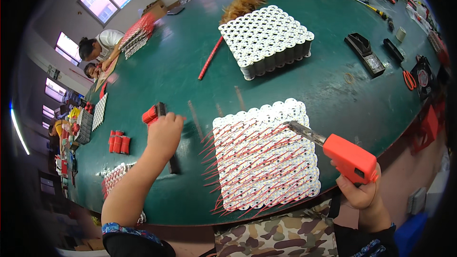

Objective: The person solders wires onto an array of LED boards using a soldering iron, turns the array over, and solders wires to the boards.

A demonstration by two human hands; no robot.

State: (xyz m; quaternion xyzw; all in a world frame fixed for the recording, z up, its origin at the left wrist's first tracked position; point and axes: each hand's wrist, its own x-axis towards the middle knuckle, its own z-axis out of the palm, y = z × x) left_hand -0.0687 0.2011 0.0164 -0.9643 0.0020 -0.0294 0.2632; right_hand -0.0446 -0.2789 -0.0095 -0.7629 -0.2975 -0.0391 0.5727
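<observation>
My right hand (pixel 358 191) grips a red soldering gun (pixel 350 158) by its handle. The dark metal front of the gun reaches left over a panel of joined round white circuit boards (pixel 266 162), and its tip is at the panel's upper right part. Many thin red wires stand out from the panel, leaning over its left edge. Off to the left, my left hand (pixel 165 135) is closed beside a bundle of red wires (pixel 150 114) that rests against a dark bar (pixel 172 163). Its fingertips are mostly hidden, so what they pinch does not show.
Behind the panel stands a thick stack of similar round-board panels (pixel 266 38), with a feather duster (pixel 247 0) past it. More red wire bundles (pixel 119 143) lie at the left. A black holder (pixel 365 54) and orange-handled scissors (pixel 409 80) are at the right. Far left, people work along the green table (pixel 157 71).
</observation>
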